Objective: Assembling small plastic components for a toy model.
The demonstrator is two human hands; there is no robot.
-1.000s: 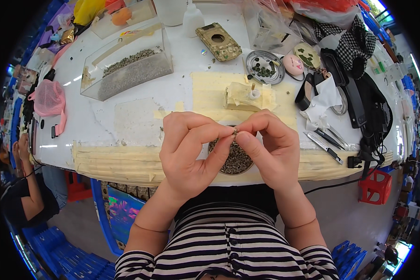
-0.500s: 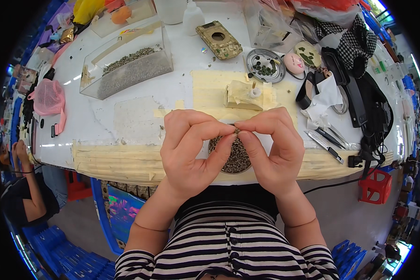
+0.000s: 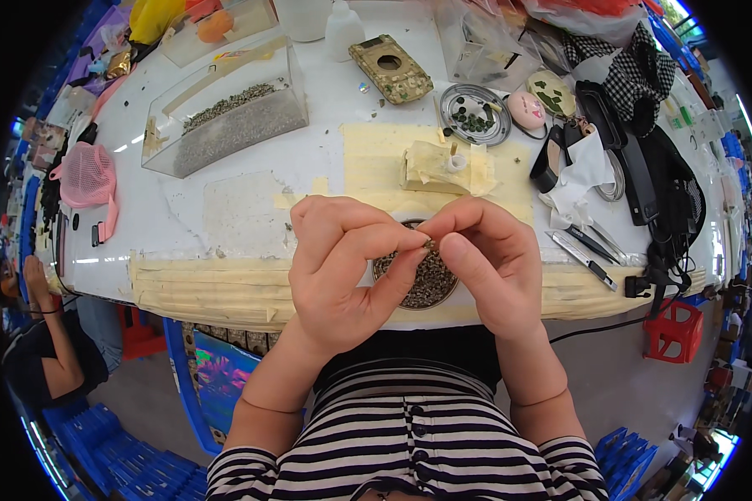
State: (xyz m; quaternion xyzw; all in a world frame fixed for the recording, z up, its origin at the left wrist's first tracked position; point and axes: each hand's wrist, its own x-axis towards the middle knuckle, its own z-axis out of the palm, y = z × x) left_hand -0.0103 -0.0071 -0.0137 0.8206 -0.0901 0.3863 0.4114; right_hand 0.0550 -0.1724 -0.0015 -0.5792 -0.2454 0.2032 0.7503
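Above a round dish (image 3: 416, 307) filled with many tiny grey-brown pieces (image 3: 427, 284), my two hands meet fingertip to fingertip. My left hand (image 3: 338, 271) is closed in a pinch of thumb and index finger on a tiny olive-tan piece (image 3: 429, 245), whose exact kind is too small to make out. The index tip of my right hand (image 3: 497, 271) is close beside that piece, while its thumb stands apart from the index finger. Just beyond the hands, a tape-covered block (image 3: 443, 169) with a small white spool-like part (image 3: 457, 163) rests on the taped tabletop.
A clear bin (image 3: 242, 138) of small pieces stands at the left. Farther back lies a camouflage model hull (image 3: 391, 71). A round metal tin (image 3: 475, 117) with dark green bits, a utility knife (image 3: 581, 260) and tweezers (image 3: 593, 245) lie at the right.
My right thumb has come away from the pinch and lifted apart from the index finger. My left hand keeps its pinch in nearly the same place.
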